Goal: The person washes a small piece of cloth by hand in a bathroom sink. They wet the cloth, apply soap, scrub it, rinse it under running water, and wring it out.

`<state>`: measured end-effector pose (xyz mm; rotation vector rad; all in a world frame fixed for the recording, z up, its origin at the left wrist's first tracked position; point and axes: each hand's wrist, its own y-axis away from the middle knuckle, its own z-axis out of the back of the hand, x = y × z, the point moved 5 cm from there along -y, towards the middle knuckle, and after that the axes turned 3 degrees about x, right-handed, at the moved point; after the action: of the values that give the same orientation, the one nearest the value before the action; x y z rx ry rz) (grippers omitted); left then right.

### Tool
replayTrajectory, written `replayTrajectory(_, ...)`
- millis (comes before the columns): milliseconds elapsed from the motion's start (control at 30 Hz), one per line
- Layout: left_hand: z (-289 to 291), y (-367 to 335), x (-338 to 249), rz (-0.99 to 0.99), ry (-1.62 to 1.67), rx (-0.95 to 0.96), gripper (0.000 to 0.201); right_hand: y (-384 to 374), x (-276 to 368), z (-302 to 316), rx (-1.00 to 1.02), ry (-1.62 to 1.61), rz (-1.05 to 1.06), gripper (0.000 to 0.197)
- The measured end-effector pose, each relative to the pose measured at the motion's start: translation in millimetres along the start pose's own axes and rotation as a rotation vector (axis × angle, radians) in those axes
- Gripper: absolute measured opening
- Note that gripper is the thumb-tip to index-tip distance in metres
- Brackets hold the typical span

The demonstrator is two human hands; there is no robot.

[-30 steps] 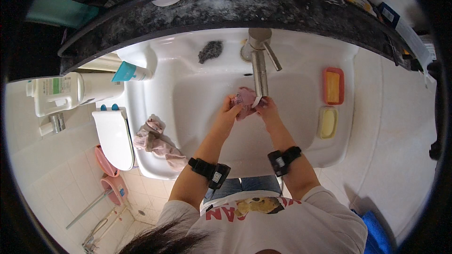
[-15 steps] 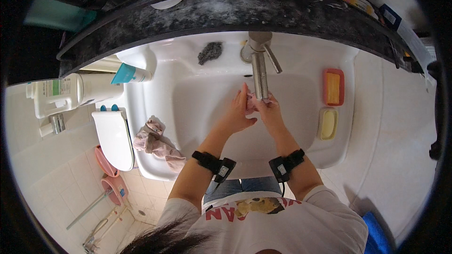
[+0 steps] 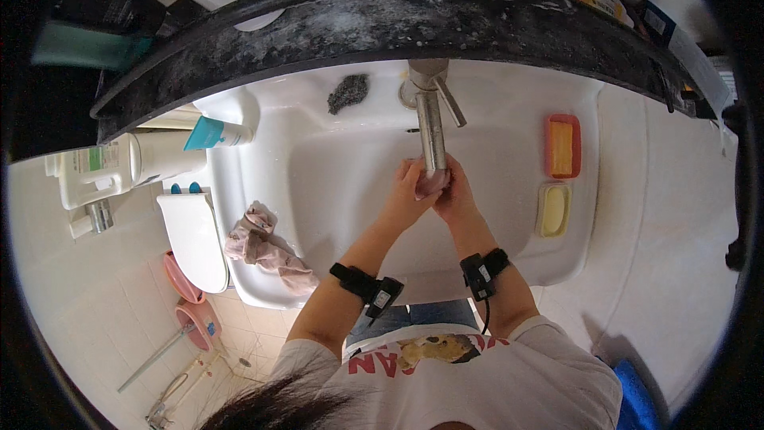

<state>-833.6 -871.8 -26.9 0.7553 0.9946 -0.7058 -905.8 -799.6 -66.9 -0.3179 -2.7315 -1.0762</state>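
Both hands are together under the spout of the metal faucet, over the white sink basin. My left hand is closed around a bunched pink cloth, its fingers curled at the spout's left. On the other side, my right hand grips the same cloth, with its fingers partly hidden behind the spout. Most of the cloth is covered by the hands. A similar pink sock-like cloth with a greyish patch lies crumpled on the sink's left rim.
A dark scouring pad lies on the back ledge. At the right rim sit a red soap dish and a yellowish soap dish. A blue-capped tube stands at the left corner. A black shelf overhangs the back.
My hands have drawn closer together around the cloth under the spout, and the left fingers, stretched out before, are now curled. The view has shifted slightly.
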Motion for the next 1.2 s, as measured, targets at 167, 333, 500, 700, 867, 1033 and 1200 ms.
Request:
replayTrajectory(167,17.3,0.6,-16.7,-0.236,-0.140,-0.095,0.056,-10.0,-2.0,5.9,0.195,-0.163,-0.119,0.038)
replayTrajectory(333,-3.3,-9.1,-26.2,-0.177,-0.096,-0.084,0.034,0.0,-6.2,-2.6,0.124,-0.227,-0.119,0.038)
replayTrajectory(500,-13.7,-9.6,-34.5,-0.302,-0.335,-0.205,0.020,6.3,5.6,-13.3,0.217,-0.075,-0.020,0.024)
replayTrajectory(700,-18.2,-1.6,1.1,0.389,0.838,-0.509,0.018,11.4,3.6,-11.9,0.064,0.091,0.198,0.016)
replayTrajectory(867,-21.8,-0.9,-2.9,0.553,1.492,-0.226,0.027,58.8,13.6,-63.5,0.184,1.243,0.889,0.020)
replayTrajectory(1033,-10.0,0.1,-13.3,0.783,1.046,0.550,0.027,108.7,-8.5,-96.7,0.628,1.696,1.298,0.007)
replayTrajectory(1200,-21.0,3.3,-10.4,0.567,0.085,0.973,0.025,111.9,-64.3,-74.4,1.205,2.004,1.228,0.012)
